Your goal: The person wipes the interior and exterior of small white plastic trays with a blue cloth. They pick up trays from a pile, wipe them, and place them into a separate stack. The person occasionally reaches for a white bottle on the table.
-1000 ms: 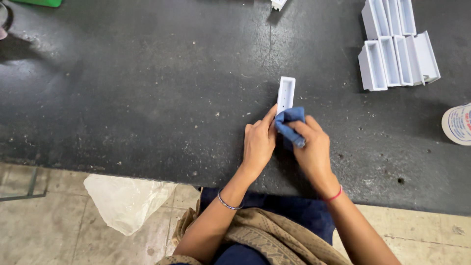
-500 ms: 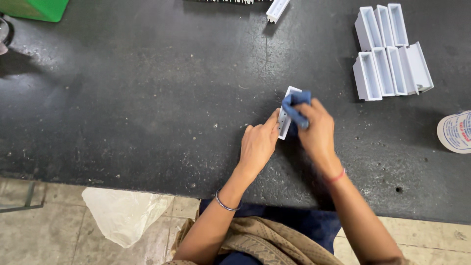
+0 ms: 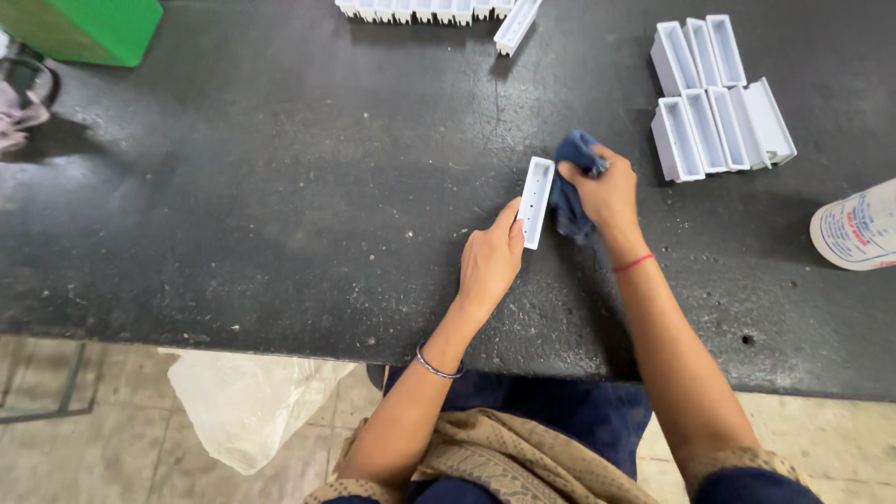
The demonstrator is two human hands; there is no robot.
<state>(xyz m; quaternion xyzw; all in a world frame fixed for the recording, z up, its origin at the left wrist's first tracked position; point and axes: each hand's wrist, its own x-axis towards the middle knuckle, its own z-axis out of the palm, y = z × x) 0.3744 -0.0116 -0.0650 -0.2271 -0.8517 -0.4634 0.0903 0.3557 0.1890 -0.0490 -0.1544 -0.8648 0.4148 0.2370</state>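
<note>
A long white plastic tray piece (image 3: 536, 200) lies on the black worktop (image 3: 280, 187), open side up. My left hand (image 3: 490, 259) rests at its near end, thumb and fingers holding it in place. My right hand (image 3: 605, 191) is closed around a crumpled blue cloth (image 3: 570, 183), which presses against the tray piece's right side.
Several matching white tray pieces (image 3: 714, 98) are grouped at the back right, and another row (image 3: 439, 11) sits at the far edge. A white container (image 3: 857, 229) lies at the right. A green box (image 3: 84, 28) stands far left. A plastic bag (image 3: 247, 401) hangs below the table edge.
My right hand has slid the blue cloth away along the tray piece, from its near end to its right side. My left hand stayed at the near end.
</note>
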